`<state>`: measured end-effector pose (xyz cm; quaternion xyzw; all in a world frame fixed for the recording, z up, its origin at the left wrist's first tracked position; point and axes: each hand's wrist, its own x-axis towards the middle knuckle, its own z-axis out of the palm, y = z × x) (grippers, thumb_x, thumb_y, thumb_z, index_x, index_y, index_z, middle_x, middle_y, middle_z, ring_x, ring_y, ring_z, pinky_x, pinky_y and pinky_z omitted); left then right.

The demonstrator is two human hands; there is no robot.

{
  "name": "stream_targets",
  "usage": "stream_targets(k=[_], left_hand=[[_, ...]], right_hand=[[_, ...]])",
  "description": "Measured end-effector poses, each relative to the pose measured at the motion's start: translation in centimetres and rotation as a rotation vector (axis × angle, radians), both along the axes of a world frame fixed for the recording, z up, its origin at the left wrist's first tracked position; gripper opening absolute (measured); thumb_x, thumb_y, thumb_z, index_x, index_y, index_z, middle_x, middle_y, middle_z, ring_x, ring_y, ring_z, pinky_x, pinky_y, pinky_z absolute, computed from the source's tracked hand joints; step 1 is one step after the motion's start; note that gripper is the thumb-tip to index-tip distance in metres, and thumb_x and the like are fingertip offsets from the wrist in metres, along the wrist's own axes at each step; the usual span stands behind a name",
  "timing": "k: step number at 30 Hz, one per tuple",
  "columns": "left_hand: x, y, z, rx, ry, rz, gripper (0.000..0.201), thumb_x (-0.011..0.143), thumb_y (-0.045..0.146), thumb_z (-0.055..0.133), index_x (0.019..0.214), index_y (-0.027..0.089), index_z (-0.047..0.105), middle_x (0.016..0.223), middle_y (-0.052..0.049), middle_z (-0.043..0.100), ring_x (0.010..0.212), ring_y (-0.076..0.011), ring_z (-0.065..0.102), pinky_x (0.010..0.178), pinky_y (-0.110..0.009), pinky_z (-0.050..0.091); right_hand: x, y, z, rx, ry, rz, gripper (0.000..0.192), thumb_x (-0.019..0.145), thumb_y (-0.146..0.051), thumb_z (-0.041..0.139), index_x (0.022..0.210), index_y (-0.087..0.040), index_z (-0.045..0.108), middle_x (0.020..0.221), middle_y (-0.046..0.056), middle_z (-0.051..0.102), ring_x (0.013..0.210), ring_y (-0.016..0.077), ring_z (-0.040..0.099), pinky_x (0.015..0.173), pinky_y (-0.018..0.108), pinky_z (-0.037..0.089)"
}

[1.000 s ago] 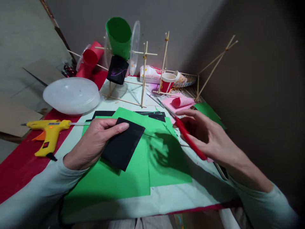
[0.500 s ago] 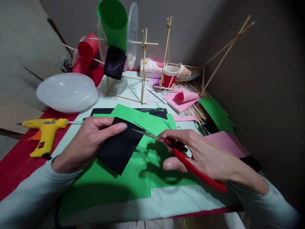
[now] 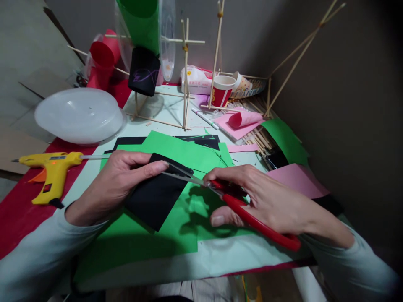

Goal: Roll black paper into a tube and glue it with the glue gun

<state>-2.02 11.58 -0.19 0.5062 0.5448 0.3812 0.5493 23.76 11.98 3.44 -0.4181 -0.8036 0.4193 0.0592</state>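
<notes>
The left hand [image 3: 115, 184] pinches a black paper sheet [image 3: 154, 195] over green paper [image 3: 147, 239]. The right hand [image 3: 264, 201] grips red-handled scissors [image 3: 239, 205], blades parted at the sheet's upper edge. The red paper cup [image 3: 222, 90] seems empty.

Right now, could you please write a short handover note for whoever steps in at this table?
Left hand: pinches the black sheet, raised over the green sheets.
Right hand: grips the red-handled scissors, blades open at the black sheet's upper right edge.
Nearby: yellow glue gun to the left, stick frame behind, pink paper to the right.
Done: scissors are at the sheet. No cut is visible yet.
Left: the cut across the black sheet, it seems.
</notes>
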Motion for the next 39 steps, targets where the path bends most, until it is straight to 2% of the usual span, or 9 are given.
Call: stream_targets(k=[5,14,17,21,26,30,33,39], left_hand=[[0.1,0.0,-0.2,0.012,0.044,0.008,0.024,0.071,0.041,0.084,0.076,0.018,0.083,0.057,0.003,0.060,0.052,-0.0070,0.040,0.043,-0.016,0.027],[0.0,0.1,-0.3,0.025,0.010,0.001,0.022,0.070,0.039,0.084,0.067,0.018,0.080,0.056,0.003,0.056,0.052,-0.0072,0.039,0.042,-0.016,0.027],[0.0,0.1,-0.2,0.023,-0.005,-0.008,0.020,0.071,0.038,0.084,0.066,0.019,0.079,0.054,0.005,0.053,0.050,-0.0055,0.036,0.042,-0.016,0.026],[0.2,-0.1,0.1,0.043,-0.017,0.033,0.029,0.069,0.035,0.086,0.054,0.017,0.070,0.047,0.007,0.040,0.045,-0.0041,0.025,0.040,-0.017,0.024],[0.3,-0.2,0.4,0.053,-0.007,0.061,0.010,0.069,0.030,0.086,0.070,0.021,0.081,0.048,0.006,0.049,0.047,-0.0056,0.034,0.042,-0.017,0.030],[0.3,0.0,0.2,0.065,-0.013,0.073,0.011,0.068,0.032,0.088,0.074,0.023,0.084,0.052,0.004,0.059,0.050,-0.0082,0.045,0.047,-0.019,0.039],[0.4,0.0,0.0,0.058,-0.012,0.080,0.013,0.063,0.031,0.090,0.074,0.024,0.084,0.059,0.003,0.067,0.052,-0.0081,0.048,0.048,-0.018,0.040],[0.3,0.0,-0.2,0.053,0.033,0.074,0.018,0.063,0.037,0.091,0.072,0.022,0.084,0.062,0.001,0.068,0.056,-0.0095,0.049,0.048,-0.018,0.038]], right_hand=[[0.1,-0.1,-0.1,-0.017,0.017,-0.009,0.046,0.081,-0.065,0.072,0.087,-0.020,0.063,0.063,-0.006,0.046,0.059,0.0113,0.038,0.054,0.025,0.032],[0.2,0.0,-0.6,0.004,0.026,-0.012,0.040,0.084,-0.058,0.072,0.082,-0.021,0.059,0.061,-0.007,0.042,0.058,0.0103,0.035,0.054,0.025,0.030],[0.4,0.0,-1.0,0.102,0.002,-0.030,0.039,0.085,-0.058,0.072,0.083,-0.021,0.058,0.065,-0.006,0.050,0.059,0.0111,0.041,0.054,0.026,0.030],[0.6,0.0,-1.3,0.268,-0.039,-0.059,0.044,0.085,-0.062,0.070,0.094,-0.020,0.064,0.071,-0.001,0.061,0.062,0.0147,0.051,0.056,0.028,0.032],[0.7,-0.2,-1.4,0.277,-0.033,-0.058,0.045,0.086,-0.065,0.066,0.093,-0.021,0.067,0.063,-0.001,0.059,0.057,0.0159,0.051,0.053,0.029,0.030],[0.7,-0.1,-1.4,0.229,-0.028,-0.060,0.041,0.086,-0.063,0.067,0.083,-0.022,0.064,0.059,-0.002,0.055,0.054,0.0155,0.048,0.050,0.030,0.028],[0.7,0.0,-1.4,0.200,-0.013,-0.074,0.044,0.084,-0.065,0.068,0.076,-0.023,0.060,0.060,-0.001,0.057,0.054,0.0155,0.048,0.048,0.030,0.028],[0.7,0.1,-1.5,0.146,-0.030,-0.082,0.045,0.082,-0.067,0.069,0.073,-0.023,0.059,0.053,-0.003,0.050,0.049,0.0139,0.042,0.045,0.029,0.026]])
